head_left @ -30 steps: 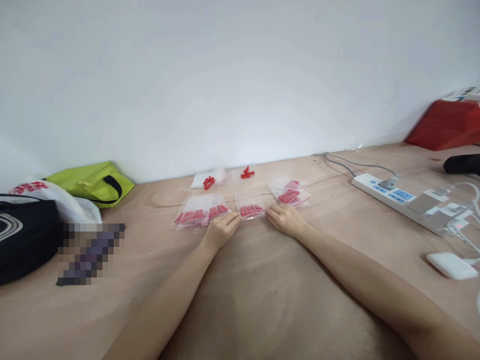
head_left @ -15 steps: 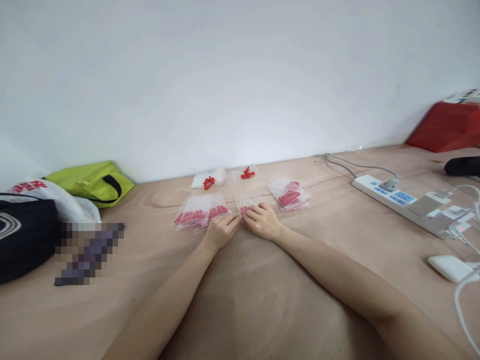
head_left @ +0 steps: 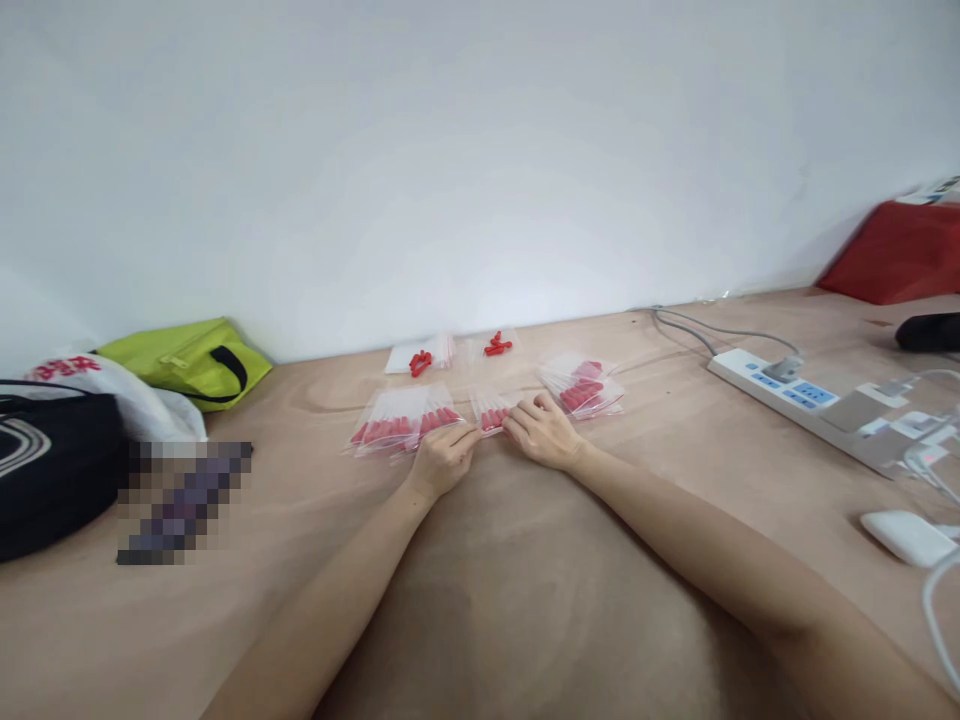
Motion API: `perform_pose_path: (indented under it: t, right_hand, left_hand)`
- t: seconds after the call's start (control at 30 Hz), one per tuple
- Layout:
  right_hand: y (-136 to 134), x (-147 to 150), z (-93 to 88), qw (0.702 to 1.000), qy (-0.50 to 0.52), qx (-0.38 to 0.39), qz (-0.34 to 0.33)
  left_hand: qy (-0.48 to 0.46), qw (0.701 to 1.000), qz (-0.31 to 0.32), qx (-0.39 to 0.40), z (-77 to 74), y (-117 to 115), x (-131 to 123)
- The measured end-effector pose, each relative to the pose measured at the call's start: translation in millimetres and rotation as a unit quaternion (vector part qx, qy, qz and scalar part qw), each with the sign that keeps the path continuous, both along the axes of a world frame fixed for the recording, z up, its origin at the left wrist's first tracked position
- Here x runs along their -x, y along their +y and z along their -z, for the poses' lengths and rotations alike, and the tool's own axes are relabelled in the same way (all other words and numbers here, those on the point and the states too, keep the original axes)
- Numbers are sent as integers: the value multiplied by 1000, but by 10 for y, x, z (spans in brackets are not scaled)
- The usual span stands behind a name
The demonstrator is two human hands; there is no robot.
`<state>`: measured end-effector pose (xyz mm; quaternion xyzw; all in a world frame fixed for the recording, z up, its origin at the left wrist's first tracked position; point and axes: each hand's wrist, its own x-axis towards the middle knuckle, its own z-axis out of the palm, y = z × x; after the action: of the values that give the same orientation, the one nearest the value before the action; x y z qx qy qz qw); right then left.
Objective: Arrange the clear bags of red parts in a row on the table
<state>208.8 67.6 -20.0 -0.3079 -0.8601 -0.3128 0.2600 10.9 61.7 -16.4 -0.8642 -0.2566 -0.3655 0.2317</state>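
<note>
Between my hands a small clear zip bag (head_left: pixel 491 408) lies on the table with several red pieces inside. My left hand (head_left: pixel 444 455) pinches the near left corner of this bag. Closed fingers of my right hand (head_left: pixel 546 430) grip its near edge on the right. Left of it lies a fanned stack of filled zip bags (head_left: pixel 397 420); another filled stack (head_left: pixel 583 385) is on the right. Behind, loose red pieces (head_left: pixel 421 363) rest on a pile of white-looking bags (head_left: pixel 401 357). More red pieces (head_left: pixel 498 345) lie on clear plastic near the wall.
A white power strip (head_left: pixel 772 385) with plugs and cables runs along the right, near a white charger (head_left: pixel 907 537). A red bag (head_left: pixel 900 250) stands far right. Leftward are a lime-green bag (head_left: pixel 180 365), a white plastic bag (head_left: pixel 161 415) and a black bag (head_left: pixel 60 470). The wall (head_left: pixel 480 170) bounds the table.
My right hand has slid to the right along the near edge of the bag, uncovering more red pieces. My left hand stays at the left corner. The view has shifted slightly.
</note>
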Motion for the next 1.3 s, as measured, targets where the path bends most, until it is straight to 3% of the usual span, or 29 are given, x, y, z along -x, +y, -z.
perform_pose_path:
  t: [0.23,0.47,0.57,0.67,0.73,0.8,0.9,0.97,1.13,1.2,1.3]
  right_hand:
    - [-27,-250,-28,999,-17,9,33]
    - [-59,-319,-2,998,3,12,64]
    - [-49,-324,21,997,9,25,68]
    - [-31,-375,-24,996,28,64,49]
    - [0,-468,-98,988,88,100,81]
    - [56,-618,-184,956,181,136,184]
    - [166,-893,-275,860,277,214,373]
    - [232,-1055,-295,804,290,299,424]
    - [319,-1223,-272,714,334,477,390]
    - [341,-1217,-257,695,379,494,360]
    - [382,-1173,-219,690,447,477,311]
  left_hand:
    - [-5,1000,0,1,-15,-5,-9]
    - [2,1000,6,13,-14,14,5]
    - [15,998,-25,51,-21,1,22]
    - [32,988,-96,117,-72,-70,-8]
    - [55,979,-125,150,-118,-131,-78]
    - [99,973,-119,171,-154,-169,-186]
    - [172,960,-94,202,-170,-146,-368]
    - [197,950,-100,222,-164,-96,-466]
    - [205,933,-162,246,-168,-2,-498]
    - [199,927,-191,252,-171,10,-423]
    - [192,924,-213,251,-160,19,-260]
